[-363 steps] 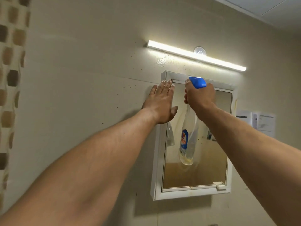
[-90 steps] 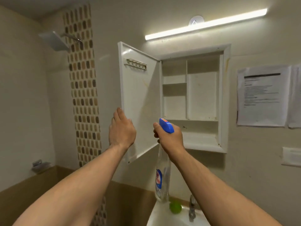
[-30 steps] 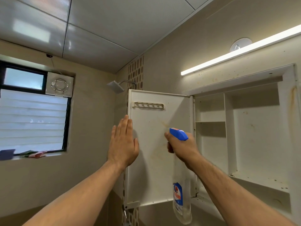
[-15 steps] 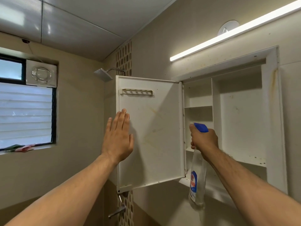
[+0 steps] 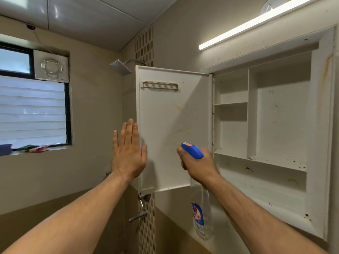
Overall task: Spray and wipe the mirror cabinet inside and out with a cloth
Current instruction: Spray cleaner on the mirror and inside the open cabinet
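1. The step in hand looks like spraying the inside of the mirror cabinet (image 5: 275, 125): its door (image 5: 174, 129) is swung open to the left, showing its stained white inner face, and the shelves inside are bare but speckled with dark grime.
2. The right hand (image 5: 197, 165) is clamped around the neck of the spray bottle (image 5: 200, 217), whose blue trigger head (image 5: 192, 150) points toward the cabinet interior; the clear body hangs below the fist, in front of the cabinet's lower edge.
3. The left hand (image 5: 129, 153) is raised flat, fingers apart and straight, holding nothing. It sits at the door's free edge, probably steadying it, though contact is hard to confirm from this angle.
4. Both arms reach up and forward at about chest-to-face height.
5. Next calls for squeezing the trigger over door and shelves, then fetching a cloth; none is in either hand.
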### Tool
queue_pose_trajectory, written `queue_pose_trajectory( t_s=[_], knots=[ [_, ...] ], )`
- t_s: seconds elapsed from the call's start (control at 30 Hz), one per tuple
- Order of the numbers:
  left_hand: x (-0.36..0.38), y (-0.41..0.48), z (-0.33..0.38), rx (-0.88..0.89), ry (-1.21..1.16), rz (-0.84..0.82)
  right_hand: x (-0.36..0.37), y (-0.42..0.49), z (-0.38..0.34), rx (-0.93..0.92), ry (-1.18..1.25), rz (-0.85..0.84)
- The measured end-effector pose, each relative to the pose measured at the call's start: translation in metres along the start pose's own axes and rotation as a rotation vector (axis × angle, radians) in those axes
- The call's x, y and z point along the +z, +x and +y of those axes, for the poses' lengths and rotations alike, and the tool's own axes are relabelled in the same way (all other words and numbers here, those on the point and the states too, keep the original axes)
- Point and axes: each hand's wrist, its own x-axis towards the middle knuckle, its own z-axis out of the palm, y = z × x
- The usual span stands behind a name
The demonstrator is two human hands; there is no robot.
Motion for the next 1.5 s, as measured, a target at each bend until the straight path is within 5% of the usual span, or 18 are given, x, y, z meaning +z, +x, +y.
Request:
queue_pose_trajectory(
  t_s=[0.3, 0.7, 0.87, 1.33, 1.5],
  knots=[
    [0.011, -0.034, -0.016, 0.011, 0.045, -0.044, 0.038, -0.041, 0.046, 0.122, -0.095, -0.137],
    [0.036, -0.042, 0.011, 0.32, 0.096, -0.076, -0.03, -0.031, 0.113, 0.443, 0.038, 0.296],
    [0.046, -0.027, 0.046, 0.397, 0.044, -0.075, -0.051, -0.054, 0.129, 0.427, -0.089, 0.218],
    [0.041, 0.067, 0.212, 0.574, -0.371, 0.055, -0.163, -0.002, -0.082, -0.114, -0.233, 0.623],
    [0.015, 0.117, 0.243, 0.636, -0.507, 0.134, -0.199, 0.025, -0.156, -0.161, -0.317, 0.694]
  ],
)
